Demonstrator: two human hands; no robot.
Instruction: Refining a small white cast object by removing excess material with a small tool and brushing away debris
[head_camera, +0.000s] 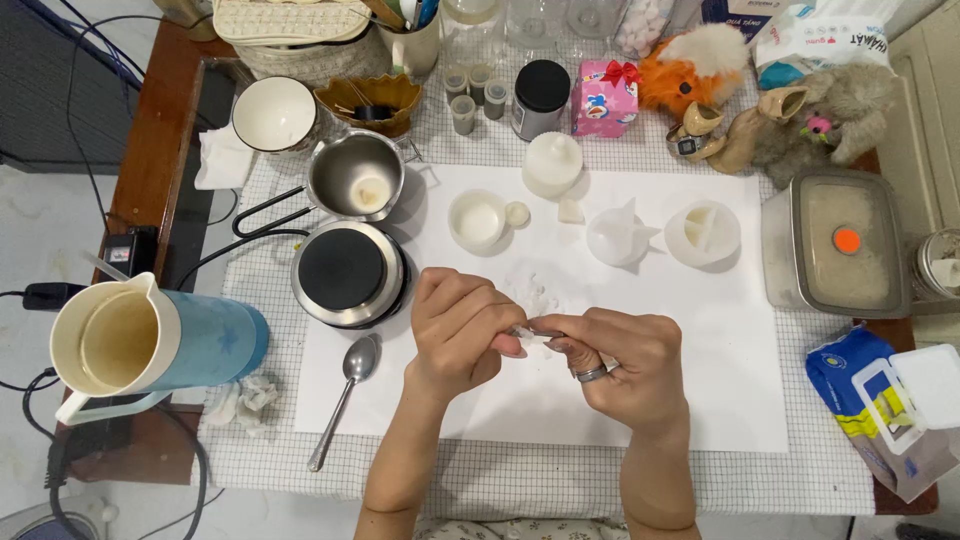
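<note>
At frame centre, the left hand (457, 330) and right hand (630, 365) pinch a small thin metal piece (537, 334) between closed fingertips, above the white paper sheet (700, 390). Risk: a slipped pinch could flick it among the white crumbs (530, 290) just above, hard to recover.

Your left hand (455, 330) and right hand (625, 365) meet over the white sheet (700, 400), fingers (505, 335) pinching a small whitish piece (535, 335) between them. White crumbs (530, 290) lie just beyond the fingers; a spoon (345, 395) lies left of them.
</note>
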